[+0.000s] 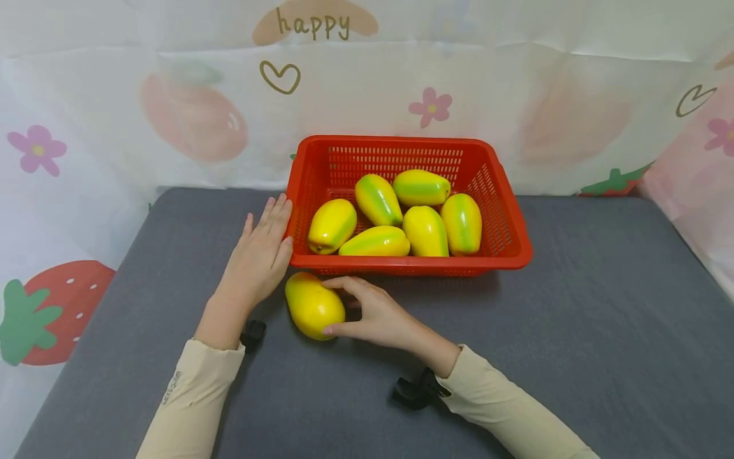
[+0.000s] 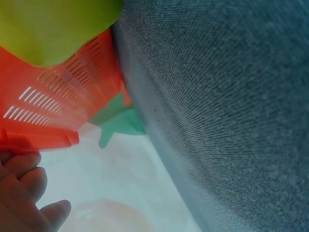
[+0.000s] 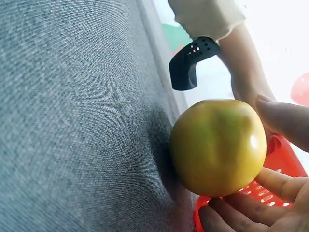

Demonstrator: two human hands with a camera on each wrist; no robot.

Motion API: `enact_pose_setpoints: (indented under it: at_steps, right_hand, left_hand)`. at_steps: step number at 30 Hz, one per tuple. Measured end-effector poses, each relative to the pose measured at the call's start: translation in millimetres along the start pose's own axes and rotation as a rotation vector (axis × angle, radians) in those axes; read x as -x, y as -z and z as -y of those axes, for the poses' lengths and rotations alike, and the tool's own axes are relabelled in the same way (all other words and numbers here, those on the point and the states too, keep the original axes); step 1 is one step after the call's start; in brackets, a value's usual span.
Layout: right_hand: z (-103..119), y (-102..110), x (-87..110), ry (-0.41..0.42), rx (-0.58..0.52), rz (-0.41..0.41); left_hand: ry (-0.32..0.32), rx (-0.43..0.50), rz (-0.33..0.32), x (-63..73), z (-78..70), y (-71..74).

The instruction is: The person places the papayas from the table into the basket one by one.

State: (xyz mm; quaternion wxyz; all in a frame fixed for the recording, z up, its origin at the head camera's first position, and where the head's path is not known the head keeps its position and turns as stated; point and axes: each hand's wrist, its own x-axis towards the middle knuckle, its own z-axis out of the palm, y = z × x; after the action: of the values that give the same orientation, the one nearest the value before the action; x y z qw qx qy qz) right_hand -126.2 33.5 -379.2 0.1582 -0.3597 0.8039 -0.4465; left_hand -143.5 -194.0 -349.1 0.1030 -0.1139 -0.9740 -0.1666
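A yellow mango (image 1: 314, 307) lies on the grey table just in front of a red plastic basket (image 1: 504, 262). My right hand (image 1: 381, 319) holds it from the right, its thumb low and its fingers curved along the upper side. The right wrist view shows the mango (image 3: 217, 147) close up, with the fingers (image 3: 241, 212) under its edge. My left hand (image 1: 258, 252) lies along the basket's left side, fingers straight and touching the rim. Inside the basket sit several yellow-green fruits (image 1: 424, 231), longer in shape than the mango.
Behind the basket hangs a pale printed cloth (image 1: 355, 83) that also covers the left and right sides. A black strap piece (image 1: 415, 392) juts from below the right wrist, and another (image 1: 253, 335) from the left. Grey cloth (image 1: 590, 306) covers the table.
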Motion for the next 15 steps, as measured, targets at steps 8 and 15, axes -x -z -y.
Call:
enact_pose_setpoints:
  at_steps: [8,15]
  right_hand:
    - [-1.3,-1.5,-2.4,0.0,0.006,-0.015]
    - [-3.1,-4.0,-5.6,-0.018,0.033,-0.025]
  left_hand:
    - [0.001,0.012,-0.012,0.1,0.0,-0.6]
    - [-0.008,0.031,-0.012,1.2,0.1,-1.0]
